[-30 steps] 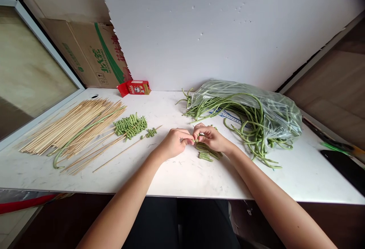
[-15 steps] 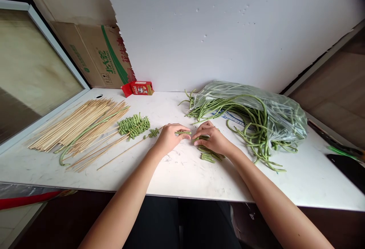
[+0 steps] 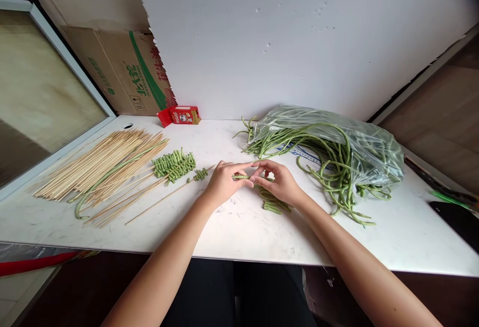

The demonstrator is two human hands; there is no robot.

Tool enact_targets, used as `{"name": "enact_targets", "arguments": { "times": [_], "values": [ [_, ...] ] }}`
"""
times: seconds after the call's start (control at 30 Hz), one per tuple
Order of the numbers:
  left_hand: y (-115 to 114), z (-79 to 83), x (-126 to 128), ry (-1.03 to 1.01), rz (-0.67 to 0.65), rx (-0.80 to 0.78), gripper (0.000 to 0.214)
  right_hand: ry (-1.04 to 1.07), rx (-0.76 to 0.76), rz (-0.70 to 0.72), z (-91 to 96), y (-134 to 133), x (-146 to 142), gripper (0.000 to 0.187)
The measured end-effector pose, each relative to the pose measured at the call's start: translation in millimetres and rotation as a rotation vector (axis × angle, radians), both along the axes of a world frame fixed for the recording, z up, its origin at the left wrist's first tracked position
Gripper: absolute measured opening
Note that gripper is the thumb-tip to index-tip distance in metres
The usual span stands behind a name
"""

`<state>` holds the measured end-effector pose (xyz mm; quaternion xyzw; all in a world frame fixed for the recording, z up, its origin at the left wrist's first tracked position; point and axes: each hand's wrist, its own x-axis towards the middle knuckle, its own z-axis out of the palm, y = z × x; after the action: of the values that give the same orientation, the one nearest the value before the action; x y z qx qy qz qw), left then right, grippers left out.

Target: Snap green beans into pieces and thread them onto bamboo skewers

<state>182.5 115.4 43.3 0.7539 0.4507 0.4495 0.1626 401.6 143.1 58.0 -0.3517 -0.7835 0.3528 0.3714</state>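
Observation:
My left hand pinches a short length of long bean between thumb and fingers. Opposite it, my right hand curves inward, its thumb and fingertips closed at the right end of that piece; the exact contact is partly hidden. Under my right hand lie several cut bean pieces, partly covered. Left of my left hand, a skewer with a few bean pieces rests on the table. Beyond it are several skewers packed with bean pieces.
A pile of bare bamboo skewers lies left, with a whole long bean across it. Uncut long beans spill from a clear plastic bag at right. A red box stands at the back; a black object lies far right.
My right hand has moved slightly left, its fingertips now meeting those of my left hand around the bean piece. The bean seen in my right hand earlier no longer shows separately.

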Motion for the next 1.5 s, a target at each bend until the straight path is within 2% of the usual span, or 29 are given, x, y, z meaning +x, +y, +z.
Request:
{"name": "enact_targets", "arguments": {
  "times": [0.13,0.23,0.37,0.53,0.77,0.93,1.0,1.33,1.5],
  "values": [
    [2,3.1,-3,0.016,0.069,0.059,0.022,0.015,0.098,-0.082,-0.2,6,8,0.029],
    [2,4.6,-4,0.025,0.076,0.064,0.011,-0.002,0.147,-0.087,0.5,8,12,0.022],
    [0,5.7,-2,0.008,0.073,0.071,0.01,-0.032,0.178,-0.028,2.2,6,10,0.022],
    [-2,6.3,1,-0.03,0.04,0.066,0.01,-0.013,0.212,-0.019,2.4,4,7,0.024],
    [-2,6.2,2,-0.067,-0.084,0.001,0.014,-0.032,0.269,0.014,2.8,3,5,0.019],
    [-2,2.8,4,-0.004,-0.071,-0.007,0.009,-0.079,0.357,0.006,-0.6,0,-1,0.008],
    [-2,1.8,5,0.025,-0.066,-0.005,0.011,-0.087,0.368,-0.001,-1.3,-1,-4,0.012],
    [0,-5.0,3,0.037,-0.139,-0.036,0.022,-0.096,0.304,0.072,-0.8,1,-5,0.023],
    [0,-8.0,3,-0.045,-0.184,-0.103,0.022,-0.078,0.247,0.094,-1.0,1,-1,0.02]
  ]
}}
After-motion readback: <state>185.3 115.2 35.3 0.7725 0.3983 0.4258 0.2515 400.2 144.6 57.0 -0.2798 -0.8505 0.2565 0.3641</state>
